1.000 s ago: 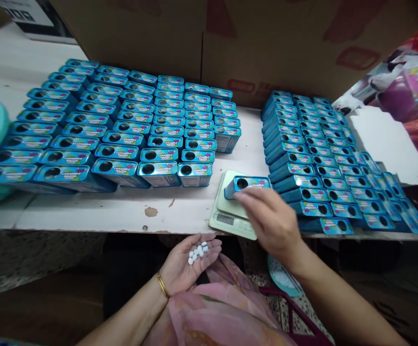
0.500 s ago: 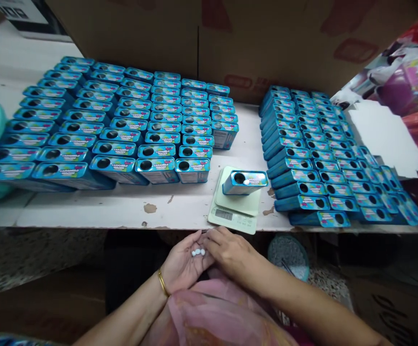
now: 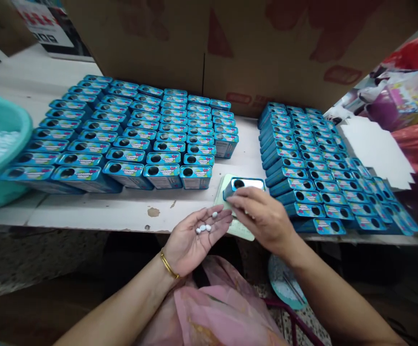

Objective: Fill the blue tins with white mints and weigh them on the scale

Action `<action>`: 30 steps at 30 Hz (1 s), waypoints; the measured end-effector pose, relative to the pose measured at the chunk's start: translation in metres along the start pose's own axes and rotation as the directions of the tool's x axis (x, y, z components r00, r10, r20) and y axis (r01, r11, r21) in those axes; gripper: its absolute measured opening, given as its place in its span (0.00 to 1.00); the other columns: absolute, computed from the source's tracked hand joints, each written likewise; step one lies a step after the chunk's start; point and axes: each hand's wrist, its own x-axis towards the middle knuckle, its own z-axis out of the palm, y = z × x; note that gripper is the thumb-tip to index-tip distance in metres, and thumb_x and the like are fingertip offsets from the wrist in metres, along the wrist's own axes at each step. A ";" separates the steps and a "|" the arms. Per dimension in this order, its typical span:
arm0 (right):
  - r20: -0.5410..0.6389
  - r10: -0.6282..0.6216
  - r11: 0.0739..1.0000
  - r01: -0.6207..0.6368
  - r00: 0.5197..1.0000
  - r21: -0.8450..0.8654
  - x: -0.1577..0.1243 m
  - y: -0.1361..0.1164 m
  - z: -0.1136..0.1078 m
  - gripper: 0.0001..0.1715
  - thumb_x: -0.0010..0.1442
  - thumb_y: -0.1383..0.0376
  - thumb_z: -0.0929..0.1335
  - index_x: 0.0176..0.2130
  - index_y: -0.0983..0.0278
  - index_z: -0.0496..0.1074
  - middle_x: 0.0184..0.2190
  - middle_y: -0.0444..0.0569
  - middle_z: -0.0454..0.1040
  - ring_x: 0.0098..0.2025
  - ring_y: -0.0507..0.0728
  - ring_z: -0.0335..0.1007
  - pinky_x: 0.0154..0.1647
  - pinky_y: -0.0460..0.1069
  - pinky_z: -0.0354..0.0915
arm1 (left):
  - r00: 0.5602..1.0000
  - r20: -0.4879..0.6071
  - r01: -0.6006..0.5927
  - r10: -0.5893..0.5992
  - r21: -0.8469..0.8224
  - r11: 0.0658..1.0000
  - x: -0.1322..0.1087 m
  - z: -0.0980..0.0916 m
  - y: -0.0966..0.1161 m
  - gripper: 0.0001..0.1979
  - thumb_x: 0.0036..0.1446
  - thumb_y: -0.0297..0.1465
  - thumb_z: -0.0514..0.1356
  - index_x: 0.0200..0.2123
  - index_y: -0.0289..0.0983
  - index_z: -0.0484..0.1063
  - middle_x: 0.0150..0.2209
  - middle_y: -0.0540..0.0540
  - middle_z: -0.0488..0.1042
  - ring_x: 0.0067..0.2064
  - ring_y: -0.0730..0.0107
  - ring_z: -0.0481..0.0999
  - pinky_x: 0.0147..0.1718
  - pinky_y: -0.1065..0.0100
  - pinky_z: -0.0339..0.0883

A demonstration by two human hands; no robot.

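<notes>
My left hand (image 3: 194, 238) lies palm up at the table's front edge, fingers spread, with several small white candies (image 3: 204, 227) resting on it. My right hand (image 3: 264, 218) is over the pale green scale (image 3: 227, 185), its fingers curled together just below a blue tin (image 3: 244, 184) that stands on the scale with its round hole up. Whether the fingertips pinch a candy is hidden. The scale's display is covered by my right hand.
Two blocks of blue tins stand on the white table: a large one (image 3: 133, 134) at left, another (image 3: 313, 158) at right. A teal basin (image 3: 0, 144) of white candies sits far left. A cardboard box (image 3: 230, 43) stands behind. A small dish (image 3: 284, 283) lies below.
My left hand has risen to the table edge and opened flat. My right hand left the palm and moved up to the tin on the scale. Fewer candies lie on the palm than a second ago.
</notes>
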 end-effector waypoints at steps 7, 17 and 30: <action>-0.024 0.030 0.996 -0.032 0.999 -0.084 0.019 0.029 -0.006 0.13 0.58 0.69 0.60 0.42 0.63 0.67 0.39 0.51 0.67 0.42 0.54 0.63 0.43 0.51 0.63 | 0.997 -0.061 0.041 -0.040 0.018 0.999 -0.005 -0.013 -0.003 0.16 0.54 0.28 0.51 0.44 0.25 0.65 0.46 0.33 0.69 0.51 0.58 0.65 0.49 0.64 0.61; -0.210 0.122 0.991 -0.129 0.970 -0.021 0.015 0.020 -0.024 0.11 0.58 0.70 0.61 0.40 0.61 0.69 0.38 0.49 0.69 0.41 0.53 0.65 0.42 0.50 0.63 | 0.996 -0.073 0.059 -0.058 0.013 0.998 -0.011 -0.032 -0.008 0.17 0.54 0.29 0.51 0.45 0.25 0.65 0.47 0.33 0.68 0.51 0.56 0.64 0.50 0.63 0.59; -0.148 0.183 0.936 -0.219 0.972 -0.277 -0.034 0.008 -0.006 0.15 0.56 0.71 0.61 0.44 0.63 0.67 0.40 0.51 0.68 0.43 0.58 0.61 0.44 0.55 0.58 | 0.985 -0.103 0.139 -0.141 -0.022 0.990 -0.015 -0.051 -0.026 0.19 0.54 0.31 0.52 0.46 0.23 0.63 0.48 0.32 0.66 0.54 0.53 0.59 0.53 0.60 0.54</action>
